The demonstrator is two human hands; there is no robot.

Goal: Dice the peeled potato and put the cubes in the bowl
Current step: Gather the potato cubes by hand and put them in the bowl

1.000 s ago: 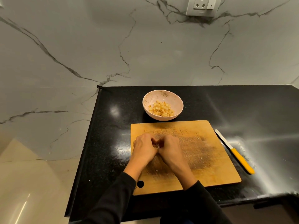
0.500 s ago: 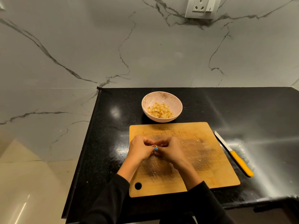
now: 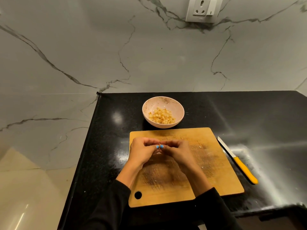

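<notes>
Both hands hover above the far-left part of the cutting board point(image 3: 199, 163), fingertips brought together. The left hand point(image 3: 141, 151) has its fingers curled inward, thumb tip against the thumb tip of the right hand point(image 3: 177, 151). The right hand is curled in the same manner. Whether either hand pinches a potato piece cannot be determined: the contact point is too small to resolve, and only blue-painted nails show there.

The potato cubes point(image 3: 162, 117) lie in a pile inside the bowl point(image 3: 147, 105). The bowl is pale pink and stands on the black countertop point(image 3: 249, 113), just beyond the board's far edge, at 12 o'clock from the hands. Bowl and board are close but not visibly touching.

The cutting board is wooden, rectangular, with a round hole at its near-left corner. Its surface carries knife scoring and a few small pale scraps.

The knife point(image 3: 237, 161) lies flat on the countertop at 3 o'clock from the hands, just beside the board's right edge. Its blade points away from the person; its yellow handle points toward the near side.

A wall socket point(image 3: 203, 9) is mounted on the marble wall at 1 o'clock.
</notes>
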